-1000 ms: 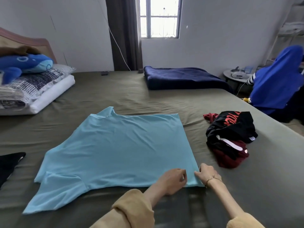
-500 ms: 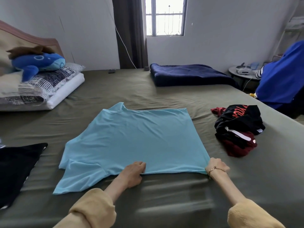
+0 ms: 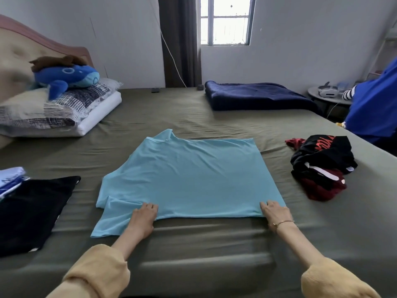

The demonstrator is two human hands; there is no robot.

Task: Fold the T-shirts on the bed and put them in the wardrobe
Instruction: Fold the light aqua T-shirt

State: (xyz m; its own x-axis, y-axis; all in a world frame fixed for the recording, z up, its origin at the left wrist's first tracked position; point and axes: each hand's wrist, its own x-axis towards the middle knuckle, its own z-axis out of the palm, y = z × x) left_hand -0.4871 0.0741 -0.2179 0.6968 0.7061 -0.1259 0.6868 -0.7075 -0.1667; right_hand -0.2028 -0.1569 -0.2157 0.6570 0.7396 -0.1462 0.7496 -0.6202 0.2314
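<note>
Two hands work the near hem of the light blue T-shirt (image 3: 189,179), which lies flat in the middle of the bed (image 3: 214,244) with one side already folded in. The left hand (image 3: 143,218) rests with fingers straight on the cloth by the loose sleeve; the right hand (image 3: 276,214) lies flat on the near right corner. To fold well, I would smooth the wrinkles outward, then bring the sleeve side over evenly. A crumpled black and red pile (image 3: 322,168) waits well to the right.
</note>
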